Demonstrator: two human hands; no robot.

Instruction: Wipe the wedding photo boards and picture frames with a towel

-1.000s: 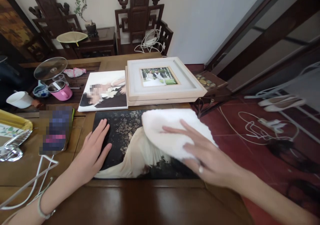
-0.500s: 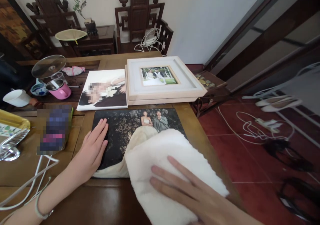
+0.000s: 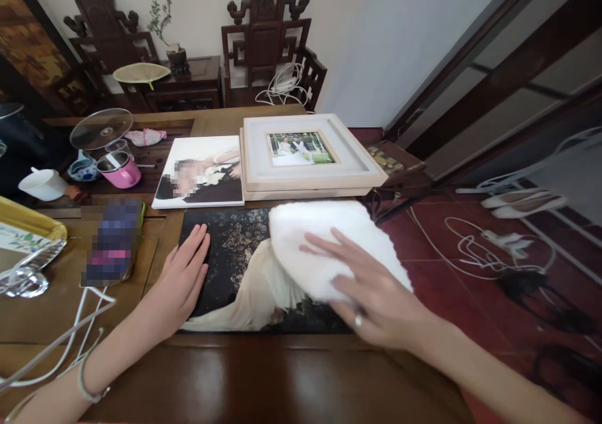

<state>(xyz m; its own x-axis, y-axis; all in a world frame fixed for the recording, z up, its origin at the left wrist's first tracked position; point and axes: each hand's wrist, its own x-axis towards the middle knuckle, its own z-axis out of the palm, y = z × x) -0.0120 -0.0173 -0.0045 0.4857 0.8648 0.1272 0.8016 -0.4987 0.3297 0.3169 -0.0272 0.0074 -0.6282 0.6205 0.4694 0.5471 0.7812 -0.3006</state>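
A dark photo panel [image 3: 226,273] with a pale flowing gown lies flat on the wooden table. My left hand [image 3: 188,273] rests on its left edge, fingers stretched out and close together, holding nothing. On the panel's right part lies a white fluffy cloth [image 3: 324,223], covering the two figures printed there. My right hand [image 3: 371,292] grips this cloth from above; its upper fingers reach across it and the lower ones bend at its near edge. A ring shows on this hand. The cloth's right side overhangs the panel.
Behind the panel stand a white-edged photo print [image 3: 202,179] and stacked pale frames [image 3: 301,179]. On the left are a phone [image 3: 113,242] with white cables [image 3: 70,323], a pink mug [image 3: 120,170], a white cup [image 3: 42,184] and a glass lid [image 3: 101,128]. The table's right edge borders a red floor [image 3: 437,298].
My right hand has moved the white cloth away from me and slightly right, over the printed figures. The gown and the panel's near edge now show more. My left hand stays on the panel.
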